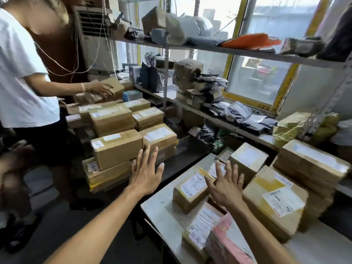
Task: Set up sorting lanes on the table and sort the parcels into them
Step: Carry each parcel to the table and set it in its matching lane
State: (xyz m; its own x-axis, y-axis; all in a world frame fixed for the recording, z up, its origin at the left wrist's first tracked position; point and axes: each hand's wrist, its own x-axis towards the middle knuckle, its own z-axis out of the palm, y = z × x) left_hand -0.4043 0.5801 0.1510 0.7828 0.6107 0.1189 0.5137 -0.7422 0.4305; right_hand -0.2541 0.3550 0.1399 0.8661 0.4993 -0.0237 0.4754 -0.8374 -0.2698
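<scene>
Just beside right hand, small parcel points far-right

Parcel depot, shelves, stacked labelled boxes

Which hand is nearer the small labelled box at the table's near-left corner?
Right. The right hand hovers open just beside the small box; the left hand is off the table edge, further left.

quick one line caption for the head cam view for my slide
Both open hands, left and right, reach over labelled cardboard parcels on a white table.
</scene>
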